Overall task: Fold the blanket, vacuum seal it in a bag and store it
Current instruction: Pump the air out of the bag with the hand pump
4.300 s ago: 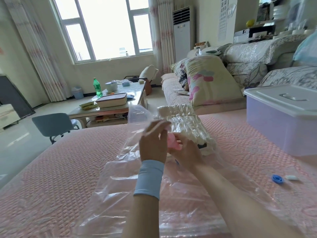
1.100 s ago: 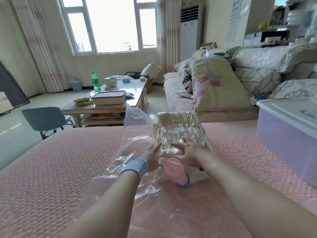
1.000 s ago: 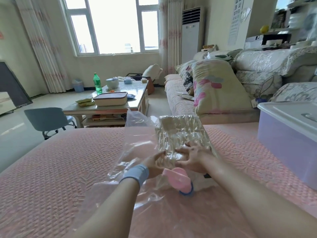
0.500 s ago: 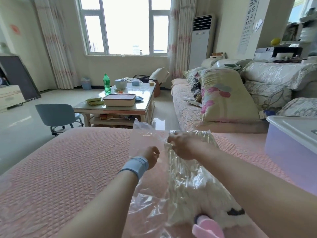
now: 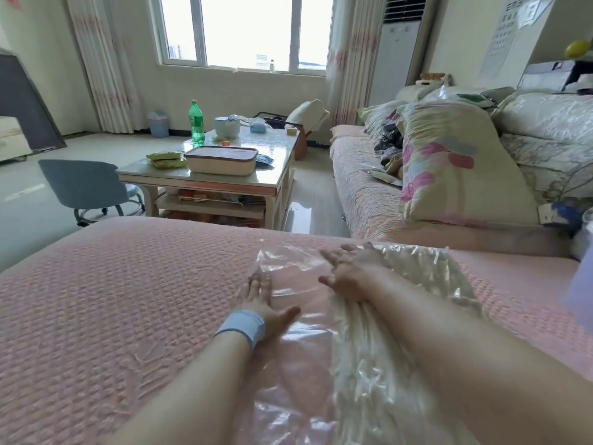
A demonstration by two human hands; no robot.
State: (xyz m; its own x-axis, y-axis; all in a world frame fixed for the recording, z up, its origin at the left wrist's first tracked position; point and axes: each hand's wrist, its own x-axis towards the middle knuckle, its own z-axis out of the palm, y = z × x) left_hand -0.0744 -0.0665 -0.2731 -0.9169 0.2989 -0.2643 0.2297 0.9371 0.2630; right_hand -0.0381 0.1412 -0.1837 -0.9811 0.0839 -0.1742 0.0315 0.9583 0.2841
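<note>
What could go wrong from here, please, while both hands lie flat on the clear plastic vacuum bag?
The left hand presses flat on loose, empty film of the clear plastic vacuum bag; that slick film may slide on the pink quilted bed cover. The right hand bears on the compressed cream blanket; with so much slack plastic beside it, air could creep back in if the seal is imperfect.

- Window (image 5: 247,30): far wall, bright daylight, patterned curtains (image 5: 106,65) on both sides.
- Air conditioner (image 5: 398,49): floor-standing, right of the window.
- Coffee table (image 5: 276,168): glossy top with a green bottle (image 5: 196,122) and a flat box (image 5: 221,159).
- Chair (image 5: 81,184): blue, on the pale shiny floor (image 5: 25,200), left of the table.
- Sofa (image 5: 356,187): pink cover, floral pillow (image 5: 455,165).
- Eye chart (image 5: 510,30): right wall.
</note>
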